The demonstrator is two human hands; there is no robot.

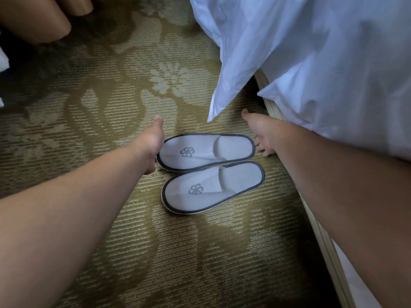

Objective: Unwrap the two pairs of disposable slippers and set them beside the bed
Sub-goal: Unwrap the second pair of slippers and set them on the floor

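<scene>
One pair of white disposable slippers with dark grey trim and a grey swirl logo lies flat on the carpet, side by side, toes to the left. The far slipper (205, 151) touches the near slipper (212, 189). My left hand (151, 147) rests against the toe end of the far slipper, thumb up; its fingers are hidden behind the palm. My right hand (259, 132) is at the heel end of that slipper, fingers pointing down onto the carpet next to the bed (273, 107). A second pair is not in view.
White bedding (311, 63) hangs over the bed's edge on the right, a corner dangling just above the slippers. The patterned olive carpet (100, 112) spreads left and toward me. Tan rounded furniture (37, 18) sits at the top left, with something white at the left edge.
</scene>
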